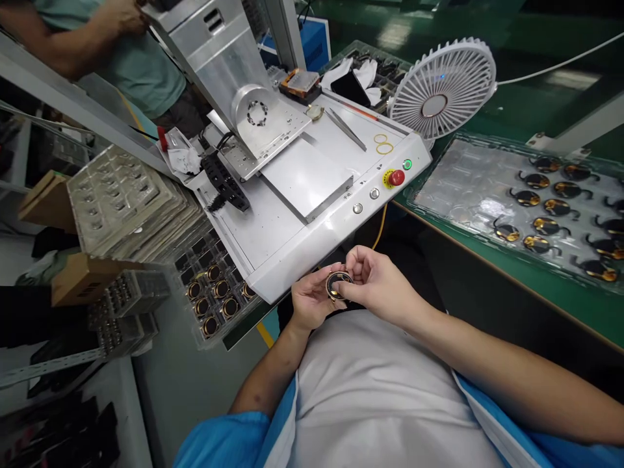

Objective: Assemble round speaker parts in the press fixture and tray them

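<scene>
Close to my body, just off the machine's front edge, I hold a round watch case (336,283) with a dark inside and a gold-coloured rim. My left hand (312,300) grips it from the left and below, fingers curled round its edge. From the right, my right hand (373,279) presses its thumb on the case's face, with the other fingers bent at the far rim. Whether a small part sits under that thumb is hidden. A clear tray (197,338) with similar round gold-rimmed cases lies left of my hands.
Ahead stands a white bench machine (312,244) with a red stop button (396,177). Tweezers (348,130) and yellow rings (384,148) lie on it. A white fan (443,91) and a tray of black-and-gold parts (453,175) are right. Stacked trays (117,201) stand left; a person (131,78) works behind.
</scene>
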`<state>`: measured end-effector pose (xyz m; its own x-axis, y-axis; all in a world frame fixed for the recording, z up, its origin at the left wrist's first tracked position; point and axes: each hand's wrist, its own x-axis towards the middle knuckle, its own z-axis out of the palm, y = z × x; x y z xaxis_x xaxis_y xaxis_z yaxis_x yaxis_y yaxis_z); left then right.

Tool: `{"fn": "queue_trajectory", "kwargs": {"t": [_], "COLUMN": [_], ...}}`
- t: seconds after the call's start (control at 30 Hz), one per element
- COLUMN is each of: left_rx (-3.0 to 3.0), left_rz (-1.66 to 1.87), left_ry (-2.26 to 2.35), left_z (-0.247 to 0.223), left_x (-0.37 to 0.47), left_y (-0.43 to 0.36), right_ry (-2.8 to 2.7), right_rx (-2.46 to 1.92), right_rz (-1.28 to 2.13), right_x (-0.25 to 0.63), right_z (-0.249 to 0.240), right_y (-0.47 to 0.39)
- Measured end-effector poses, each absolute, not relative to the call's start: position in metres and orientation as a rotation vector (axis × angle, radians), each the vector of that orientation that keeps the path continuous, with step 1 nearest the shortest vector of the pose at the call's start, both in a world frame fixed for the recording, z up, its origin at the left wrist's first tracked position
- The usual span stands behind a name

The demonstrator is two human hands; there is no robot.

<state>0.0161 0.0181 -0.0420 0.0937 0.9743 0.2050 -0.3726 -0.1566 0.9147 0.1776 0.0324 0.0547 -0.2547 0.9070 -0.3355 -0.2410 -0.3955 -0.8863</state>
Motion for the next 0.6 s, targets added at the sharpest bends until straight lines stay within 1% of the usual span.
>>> {"fn": "queue_trajectory", "kwargs": {"t": [0.5, 0.6], "left_rx": [1.065, 1.046], "left_rz": [1.434, 1.439], "left_ry": [0.76, 0.808], "left_z": [-0.043, -0.044], "left_x": [0.017, 0.017], "left_y": [0.017, 0.016], "right_ry": [-0.819, -0.893], "right_rx": [-1.05, -1.15], "right_rz": [1.918, 1.962], "right_x": [0.178, 0.185], "right_z": [0.045, 0.04], "right_y": [0.038, 0.04]}}
